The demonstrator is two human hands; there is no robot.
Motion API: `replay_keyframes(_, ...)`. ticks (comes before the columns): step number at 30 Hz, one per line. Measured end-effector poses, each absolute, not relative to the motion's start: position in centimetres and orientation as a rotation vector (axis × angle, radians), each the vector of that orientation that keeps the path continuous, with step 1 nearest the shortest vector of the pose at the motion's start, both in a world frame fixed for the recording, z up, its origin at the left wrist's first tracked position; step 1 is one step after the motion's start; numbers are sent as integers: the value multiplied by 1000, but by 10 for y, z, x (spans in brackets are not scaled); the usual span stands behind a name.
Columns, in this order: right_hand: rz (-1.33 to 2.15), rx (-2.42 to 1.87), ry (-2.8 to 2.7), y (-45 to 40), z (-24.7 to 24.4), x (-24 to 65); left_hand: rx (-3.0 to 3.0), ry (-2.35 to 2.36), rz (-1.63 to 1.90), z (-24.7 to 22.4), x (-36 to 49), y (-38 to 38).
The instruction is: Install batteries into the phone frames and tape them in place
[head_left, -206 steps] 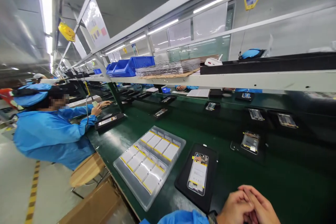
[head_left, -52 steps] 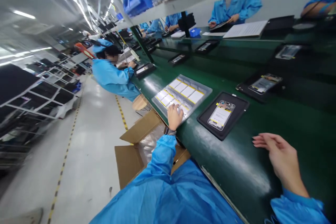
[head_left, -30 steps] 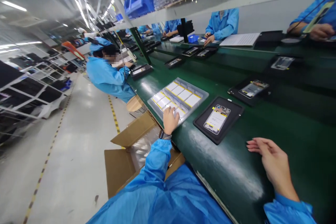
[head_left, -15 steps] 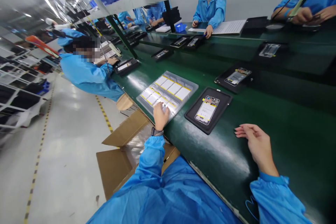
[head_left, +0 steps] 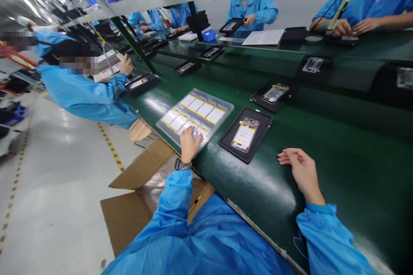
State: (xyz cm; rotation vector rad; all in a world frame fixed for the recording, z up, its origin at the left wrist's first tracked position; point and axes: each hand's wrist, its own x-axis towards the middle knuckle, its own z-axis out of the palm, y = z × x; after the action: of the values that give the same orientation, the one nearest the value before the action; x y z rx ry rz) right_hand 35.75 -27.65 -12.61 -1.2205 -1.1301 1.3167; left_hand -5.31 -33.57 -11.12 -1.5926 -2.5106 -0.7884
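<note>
My left hand, with a watch at the wrist, rests on the near right corner of a clear plastic tray. Its fingers are apart and bent down over the tray's front row. White phone batteries with yellow edges lie in two rows in this tray. To the tray's right, an opened phone with a white battery in it sits on a black tray. Further right, my right hand is above or on the green bench, palm facing inward, fingers loosely stretched and nothing visible in them.
Behind stands another black tray with an opened phone. More trays line the raised shelf, where co-workers in blue sit opposite. A co-worker sits at my left. An open cardboard box holding clear plastic stands below the bench edge.
The view has shifted slightly, so things appear further left. My hands keep about the same places. Across the bench, a co-worker has lifted a black tray.
</note>
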Motion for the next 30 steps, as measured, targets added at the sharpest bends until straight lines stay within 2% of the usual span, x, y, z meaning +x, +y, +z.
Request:
replay_keyframes(7,1287,-1203,-1192,-274,-129,357,-1844,-2418,-450,-75,-46,-266)
replay_keyframes(14,1306,-1217,-1168,-276,-121,349,-2017,-2431,-142,-58,-20,-195)
replay_keyframes(24,1301,-1323,-1225,-267,-113,347,-2040,-2470,130,-40,-13,-186)
replay_keyframes(30,1113,-1562,-1272,-211,-86,373,-2141,-2468,289,-20,-4,-176)
